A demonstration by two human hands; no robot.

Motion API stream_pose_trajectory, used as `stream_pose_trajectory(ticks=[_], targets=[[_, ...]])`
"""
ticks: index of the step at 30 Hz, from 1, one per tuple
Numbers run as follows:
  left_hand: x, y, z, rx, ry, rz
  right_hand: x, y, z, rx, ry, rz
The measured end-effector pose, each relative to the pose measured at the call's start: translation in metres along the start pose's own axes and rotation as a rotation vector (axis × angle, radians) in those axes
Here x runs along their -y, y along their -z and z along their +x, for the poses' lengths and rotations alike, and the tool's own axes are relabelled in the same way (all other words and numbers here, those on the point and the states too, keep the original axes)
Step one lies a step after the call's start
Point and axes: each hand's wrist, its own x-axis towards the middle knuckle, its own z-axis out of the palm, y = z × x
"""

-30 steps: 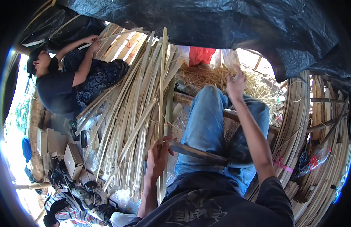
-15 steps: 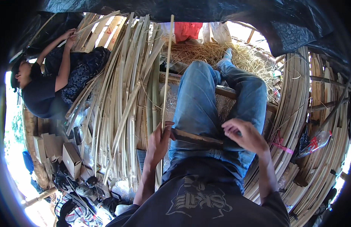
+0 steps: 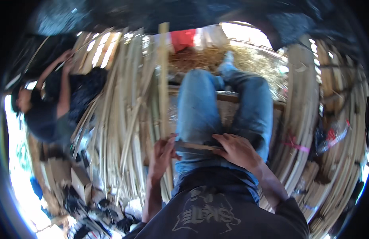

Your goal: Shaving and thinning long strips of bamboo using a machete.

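Observation:
My left hand (image 3: 161, 156) is closed around a long pale bamboo strip (image 3: 164, 79), which stands upright and reaches far ahead past my left knee. Across my thighs lies a narrow, flat, brownish piece (image 3: 198, 147); blur hides whether it is a blade or wood. At its right end my right hand (image 3: 238, 150) is closed, fingers above and thumb below. The other end of that piece comes close to my left hand. My legs in blue jeans (image 3: 196, 107) stretch out ahead beneath it.
Many bamboo strips (image 3: 116, 103) lie heaped on my left, and bundled strips (image 3: 297, 99) are on my right, one tied with pink ribbon (image 3: 295, 145). A person (image 3: 43, 107) works at far left. Straw (image 3: 252, 65) lies ahead; dark sheeting (image 3: 184, 14) hangs above.
My right hand has come down and left, from hovering over my thigh onto the flat piece's end. The bamboo strip has turned, showing a wider face. The whole view has shifted and blurred.

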Motion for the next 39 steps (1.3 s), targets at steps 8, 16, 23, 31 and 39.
stream_pose_trajectory(ticks=[8, 16, 23, 31, 39], targets=[[-0.003, 0.004, -0.002, -0.166, -0.078, 0.313, -0.001, -0.015, 0.007, -0.080, 0.082, 0.036], [-0.004, -0.001, 0.003, -0.201, 0.056, 0.259, -0.001, -0.016, 0.005, -0.049, 0.043, 0.123], [0.013, 0.004, 0.008, -0.129, -0.099, 0.287, 0.004, 0.008, 0.006, 0.134, -0.036, 0.074], [-0.006, 0.006, -0.011, -0.177, -0.250, 0.345, 0.018, 0.052, 0.016, 0.087, -0.166, 0.152], [-0.013, -0.002, -0.010, -0.097, -0.221, 0.299, 0.010, 0.074, 0.025, -0.389, -0.249, 0.310]])
